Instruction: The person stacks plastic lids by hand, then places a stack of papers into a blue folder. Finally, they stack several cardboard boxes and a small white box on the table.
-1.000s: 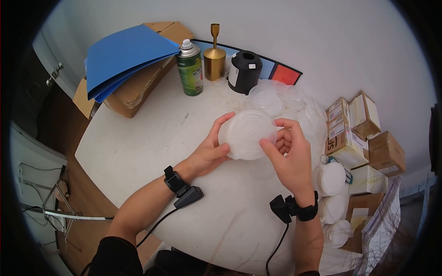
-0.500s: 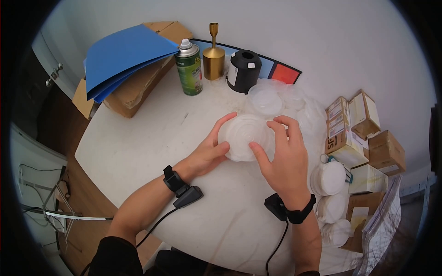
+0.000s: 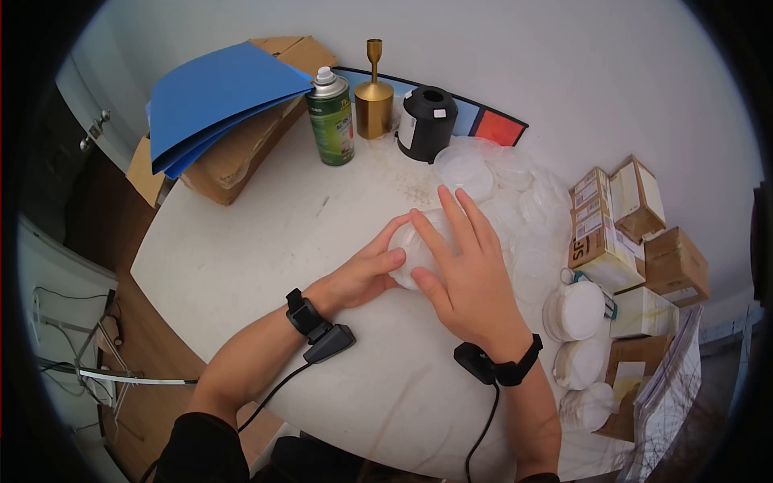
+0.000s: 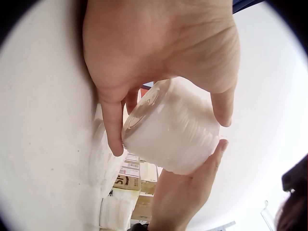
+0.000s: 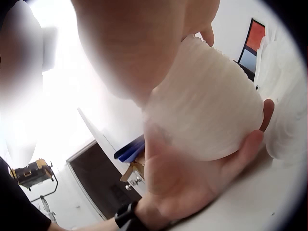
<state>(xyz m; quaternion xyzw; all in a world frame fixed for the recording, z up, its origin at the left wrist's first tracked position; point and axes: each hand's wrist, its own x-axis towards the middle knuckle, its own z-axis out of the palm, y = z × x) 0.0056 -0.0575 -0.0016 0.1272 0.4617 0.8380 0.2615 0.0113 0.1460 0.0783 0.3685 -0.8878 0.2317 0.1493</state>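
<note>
A thick stack of translucent plastic lids (image 3: 412,251) is held over the table, its ridged, layered side plain in the left wrist view (image 4: 173,130). My left hand (image 3: 364,272) grips the stack from the left, thumb on the near side and fingers round the far side. Across the top and right side of the lids lies my right hand (image 3: 477,291), its fingers straight and spread and its thumb on the near edge. It covers much of the stack in the head view.
Loose translucent lids (image 3: 535,201) spread over the table's back right. Wrapped white stacks (image 3: 578,312) and cardboard boxes (image 3: 608,233) line the right side. Behind stand a green spray can (image 3: 332,121), a brass candlestick (image 3: 374,105) and a black cylinder (image 3: 427,121). Blue folders (image 3: 225,101) lie on a carton at left.
My right hand has moved left from the lids' right edge onto their top, its curled fingers now straightened and spread. The left hand keeps its grip, and the stack has tilted slightly.
</note>
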